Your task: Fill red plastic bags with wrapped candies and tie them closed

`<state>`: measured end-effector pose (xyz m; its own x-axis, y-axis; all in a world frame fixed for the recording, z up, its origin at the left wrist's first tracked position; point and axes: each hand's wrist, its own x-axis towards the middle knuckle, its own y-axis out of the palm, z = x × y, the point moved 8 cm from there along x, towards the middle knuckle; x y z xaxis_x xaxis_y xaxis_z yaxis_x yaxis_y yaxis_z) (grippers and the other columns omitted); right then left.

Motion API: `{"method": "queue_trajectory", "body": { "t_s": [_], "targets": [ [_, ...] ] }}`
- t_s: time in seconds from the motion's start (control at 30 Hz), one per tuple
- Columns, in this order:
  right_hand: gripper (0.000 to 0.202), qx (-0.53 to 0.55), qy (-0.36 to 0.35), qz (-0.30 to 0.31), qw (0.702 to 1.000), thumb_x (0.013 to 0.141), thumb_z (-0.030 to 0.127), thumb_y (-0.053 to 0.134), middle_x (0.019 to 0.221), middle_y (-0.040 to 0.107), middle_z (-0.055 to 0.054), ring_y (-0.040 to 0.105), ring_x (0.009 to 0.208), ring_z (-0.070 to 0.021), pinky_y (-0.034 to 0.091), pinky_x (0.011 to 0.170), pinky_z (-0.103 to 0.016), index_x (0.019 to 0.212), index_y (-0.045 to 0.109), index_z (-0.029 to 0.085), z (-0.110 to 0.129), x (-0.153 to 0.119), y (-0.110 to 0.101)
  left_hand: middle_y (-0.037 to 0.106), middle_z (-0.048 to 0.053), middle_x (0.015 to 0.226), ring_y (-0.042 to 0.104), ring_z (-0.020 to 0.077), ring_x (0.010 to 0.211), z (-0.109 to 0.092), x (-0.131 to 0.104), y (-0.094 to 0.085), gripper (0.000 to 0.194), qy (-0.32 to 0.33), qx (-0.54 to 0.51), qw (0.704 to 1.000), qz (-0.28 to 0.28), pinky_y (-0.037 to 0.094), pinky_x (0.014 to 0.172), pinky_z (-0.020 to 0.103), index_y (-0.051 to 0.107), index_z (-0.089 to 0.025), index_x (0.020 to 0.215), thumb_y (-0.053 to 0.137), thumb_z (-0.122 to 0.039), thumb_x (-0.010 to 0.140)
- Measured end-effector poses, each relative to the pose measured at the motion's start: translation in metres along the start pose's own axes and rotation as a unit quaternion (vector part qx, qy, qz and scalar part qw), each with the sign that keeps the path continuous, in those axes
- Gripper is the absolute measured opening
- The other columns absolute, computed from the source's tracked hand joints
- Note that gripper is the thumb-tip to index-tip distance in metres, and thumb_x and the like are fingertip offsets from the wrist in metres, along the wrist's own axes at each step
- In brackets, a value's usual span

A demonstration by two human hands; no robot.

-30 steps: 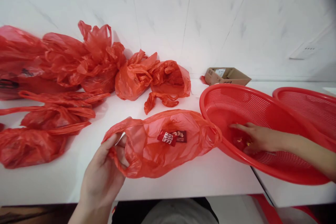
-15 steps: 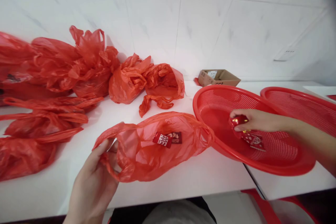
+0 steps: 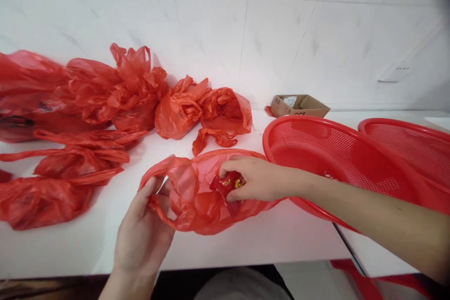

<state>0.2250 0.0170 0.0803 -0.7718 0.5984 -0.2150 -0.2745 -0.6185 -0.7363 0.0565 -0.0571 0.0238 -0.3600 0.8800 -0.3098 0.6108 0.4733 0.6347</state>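
Observation:
An open red plastic bag (image 3: 207,218) lies at the middle of the white table. My left hand (image 3: 144,229) grips its handle at the left end, fingers hooked through the loop. Inside the bag's mouth is my right hand (image 3: 251,179), fingers closed around red wrapped sweets (image 3: 228,185) with gold lettering. Beneath that hand the bag's inside is partly hidden. My right forearm crosses over a red perforated basket (image 3: 302,140), where a bit of a wrapper shows beside the arm.
Several filled red bags (image 3: 133,98) line the wall at the left, with more bags (image 3: 45,201) in front of them. A small cardboard box (image 3: 298,105) stands behind the basket. Another red basket (image 3: 404,145) is at the right. The table's front edge runs below my hands.
My right hand has moved left from the basket into the bag with the red sweets. The view has shifted, so the bags and my left hand appear further right.

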Motion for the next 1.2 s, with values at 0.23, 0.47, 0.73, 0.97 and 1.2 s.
{"method": "queue_trajectory", "body": {
  "t_s": [0.23, 0.47, 0.73, 0.97, 1.2],
  "targets": [
    [0.026, -0.072, 0.071, -0.031, 0.994, 0.078, 0.033, 0.067, 0.09, 0.069, 0.002, 0.063, 0.076, -0.0148, 0.041, 0.062, -0.023, 0.103, 0.066, 0.027, -0.036, 0.029, -0.001, 0.06, 0.001, 0.068, 0.061, 0.0119, 0.056, -0.002, 0.0, -0.014, 0.023, -0.005, -0.032, 0.999, -0.02, 0.055, 0.051, 0.019, 0.071, -0.017, 0.091, 0.049, -0.022, 0.092],
    [0.02, -0.161, 0.121, -0.05, 0.978, 0.081, 0.039, 0.063, 0.092, 0.07, 0.0, 0.063, 0.078, -0.0163, 0.039, 0.061, -0.023, 0.093, 0.068, 0.024, -0.043, 0.033, -0.018, 0.062, 0.0, 0.066, 0.051, 0.0099, 0.04, -0.003, 0.007, -0.016, 0.013, 0.003, -0.022, 1.0, -0.015, 0.048, 0.037, 0.02, 0.068, -0.018, 0.079, 0.057, -0.021, 0.085],
    [0.027, -0.176, 0.135, -0.003, 0.975, 0.085, 0.033, 0.058, 0.094, 0.069, -0.008, 0.064, 0.077, -0.0209, 0.041, 0.06, -0.026, 0.107, 0.063, 0.016, -0.06, 0.054, 0.004, 0.059, 0.0, 0.063, 0.055, 0.0112, 0.049, -0.003, 0.007, -0.007, 0.016, 0.007, -0.025, 1.0, 0.017, 0.054, 0.049, 0.021, 0.068, -0.018, 0.079, 0.056, -0.024, 0.088],
    [0.032, -0.106, 0.065, 0.009, 0.992, 0.096, 0.031, 0.043, 0.119, 0.066, -0.003, 0.064, 0.102, -0.0225, 0.05, 0.082, -0.032, 0.121, 0.062, 0.029, -0.01, 0.008, -0.017, 0.061, 0.0, 0.068, 0.058, 0.0116, 0.056, -0.003, 0.01, -0.015, 0.011, 0.007, -0.028, 1.0, -0.009, 0.058, 0.058, 0.022, 0.071, -0.018, 0.088, 0.062, -0.023, 0.085],
    [0.031, -0.09, 0.226, -0.237, 0.941, 0.087, 0.046, 0.06, 0.121, 0.068, -0.008, 0.065, 0.108, -0.0237, 0.05, 0.092, -0.032, 0.113, 0.068, 0.03, -0.107, -0.112, -0.112, 0.069, 0.002, 0.086, 0.065, 0.0165, 0.076, -0.001, 0.006, -0.017, 0.02, 0.045, 0.045, 0.998, 0.031, 0.058, 0.064, 0.022, 0.073, -0.021, 0.089, 0.08, -0.028, 0.072]
  ]
}}
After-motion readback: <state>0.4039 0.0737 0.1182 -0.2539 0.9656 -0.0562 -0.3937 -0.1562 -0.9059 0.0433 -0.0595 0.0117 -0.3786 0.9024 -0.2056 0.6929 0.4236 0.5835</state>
